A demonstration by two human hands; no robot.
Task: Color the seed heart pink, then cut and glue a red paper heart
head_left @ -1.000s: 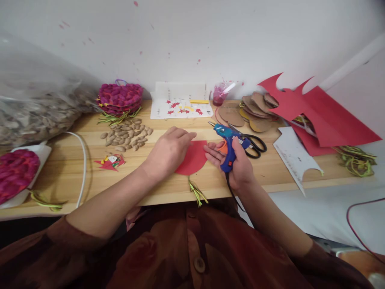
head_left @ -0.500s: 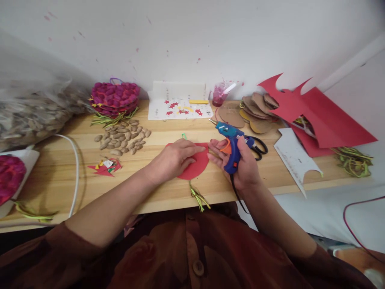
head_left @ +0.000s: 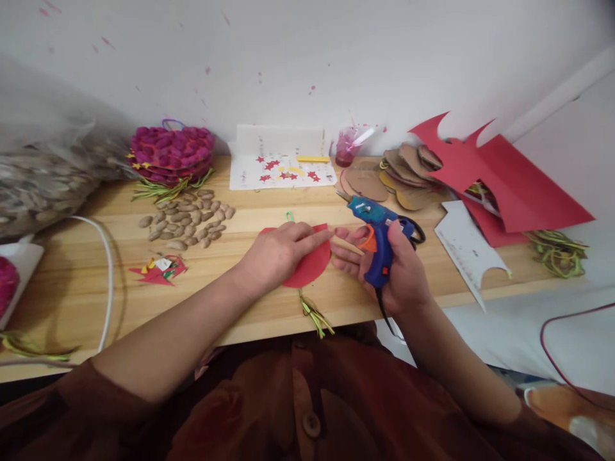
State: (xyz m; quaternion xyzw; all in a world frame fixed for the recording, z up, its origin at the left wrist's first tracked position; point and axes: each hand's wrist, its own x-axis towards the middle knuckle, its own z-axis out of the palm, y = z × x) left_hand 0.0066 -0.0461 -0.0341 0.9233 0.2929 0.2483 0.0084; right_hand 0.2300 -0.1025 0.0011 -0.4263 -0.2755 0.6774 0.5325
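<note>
My left hand [head_left: 283, 253] lies over a red paper cutout [head_left: 305, 272] on the wooden table, fingers stretched across it and pressing down. A green loop [head_left: 289, 217] sticks out above the cutout, and a yellow-green string tassel [head_left: 314, 315] hangs from its lower edge. In my right hand [head_left: 401, 275] is a blue glue gun [head_left: 382, 250] with an orange trigger, its nozzle pointing up and left. A thin pale strip, perhaps a wooden stick [head_left: 348, 244], shows by the right fingers; whether they grip it I cannot tell.
Peanuts [head_left: 187, 221] lie left, near red paper scraps [head_left: 161, 269] and a purple peanut-covered ornament [head_left: 173, 153]. Behind are a paper with small stars [head_left: 283, 173] and a plastic cup [head_left: 346, 150]. Cardboard pieces [head_left: 408, 169] and red sheets [head_left: 519, 186] sit right. A white cable [head_left: 108, 275] curves left.
The camera view has shifted slightly. My right hand with the glue gun has moved a little to the right, away from the cutout. My left hand stays on the red paper.
</note>
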